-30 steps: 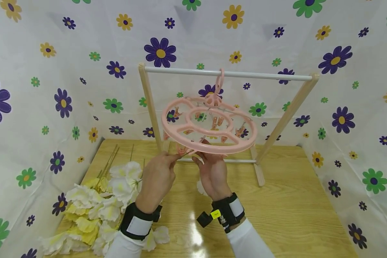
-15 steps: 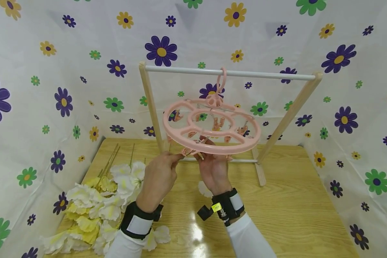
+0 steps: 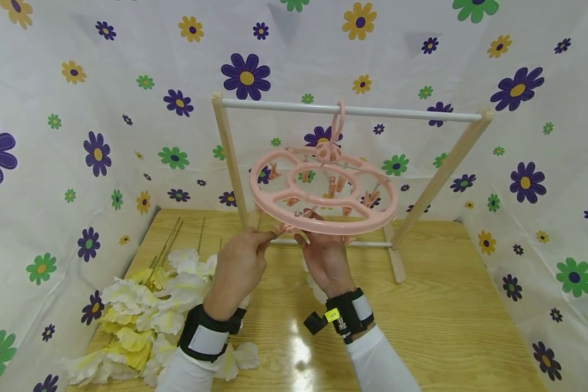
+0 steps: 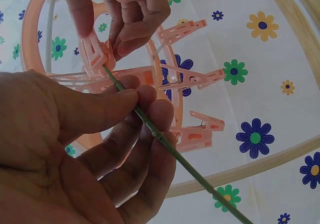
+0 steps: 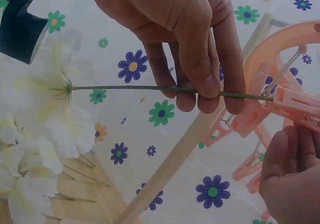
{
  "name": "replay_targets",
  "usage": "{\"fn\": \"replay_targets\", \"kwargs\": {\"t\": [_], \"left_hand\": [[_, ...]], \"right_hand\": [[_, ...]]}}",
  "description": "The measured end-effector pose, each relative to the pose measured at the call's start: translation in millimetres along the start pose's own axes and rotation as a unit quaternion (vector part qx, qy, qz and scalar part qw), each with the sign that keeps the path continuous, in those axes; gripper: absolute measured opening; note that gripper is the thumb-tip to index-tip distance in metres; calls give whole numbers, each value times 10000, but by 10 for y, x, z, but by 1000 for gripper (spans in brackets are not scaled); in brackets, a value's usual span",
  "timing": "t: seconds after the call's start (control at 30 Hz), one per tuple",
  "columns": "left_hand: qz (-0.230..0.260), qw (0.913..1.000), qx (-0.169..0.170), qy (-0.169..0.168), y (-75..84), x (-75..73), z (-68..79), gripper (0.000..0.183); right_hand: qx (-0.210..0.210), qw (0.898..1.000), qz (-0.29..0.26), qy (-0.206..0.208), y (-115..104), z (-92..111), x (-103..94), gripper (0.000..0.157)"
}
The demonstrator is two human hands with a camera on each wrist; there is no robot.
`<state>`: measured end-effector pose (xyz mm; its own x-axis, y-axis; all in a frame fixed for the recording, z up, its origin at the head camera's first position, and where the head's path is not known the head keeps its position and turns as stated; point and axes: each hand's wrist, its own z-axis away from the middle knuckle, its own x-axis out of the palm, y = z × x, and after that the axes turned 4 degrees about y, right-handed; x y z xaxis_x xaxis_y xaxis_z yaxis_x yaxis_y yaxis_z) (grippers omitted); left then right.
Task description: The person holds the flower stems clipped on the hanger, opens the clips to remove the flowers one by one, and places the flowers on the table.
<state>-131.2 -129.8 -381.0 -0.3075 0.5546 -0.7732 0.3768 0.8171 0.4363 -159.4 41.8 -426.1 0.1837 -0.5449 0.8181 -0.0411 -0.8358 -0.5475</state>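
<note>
In the head view, my left hand reaches under the near edge of a pink round clip hanger. It pinches the thin green stem of an artificial flower between thumb and fingertips. That flower's white head shows at the left of the right wrist view. My right hand, partly behind the hanger's ring, pinches the handles of a pink clothespin. The stem's end meets this clothespin's jaws. Other pink clothespins dangle from the hanger on short links.
The hanger hooks over the white bar of a wooden rack. White and yellow artificial flowers lie heaped on the table at the left, stems pointing away. White petals show beside my right wrist.
The hanger and rack sit slightly further right in the head view. My right hand shifts a little right too, with more white petals showing beside it. Both hands keep their pinch.
</note>
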Motion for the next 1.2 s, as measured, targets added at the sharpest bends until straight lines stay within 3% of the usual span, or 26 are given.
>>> {"fn": "replay_targets", "kwargs": {"t": [0.3,0.63,0.8,0.93,1.03,1.2], "left_hand": [[-71,9999,40,95,7,9,17,23],[-260,9991,-311,-148,-18,-72,76,21],[-329,9994,15,-128,-106,-142,136,18],[-12,9987,491,-147,-162,-230,174,20],[505,9961,712,-82,-182,-315,171,20],[1275,9874,913,190,-244,-489,110,22]], "right_hand": [[26,9999,108,-31,-10,20,0,25],[91,9996,68,245,-54,17,21,17],[82,9995,119,283,-81,18,21,16],[23,9996,283,75,-86,18,3,20],[8,9994,354,-1,-78,12,-13,25],[70,9990,391,227,-71,21,-20,25]]}}
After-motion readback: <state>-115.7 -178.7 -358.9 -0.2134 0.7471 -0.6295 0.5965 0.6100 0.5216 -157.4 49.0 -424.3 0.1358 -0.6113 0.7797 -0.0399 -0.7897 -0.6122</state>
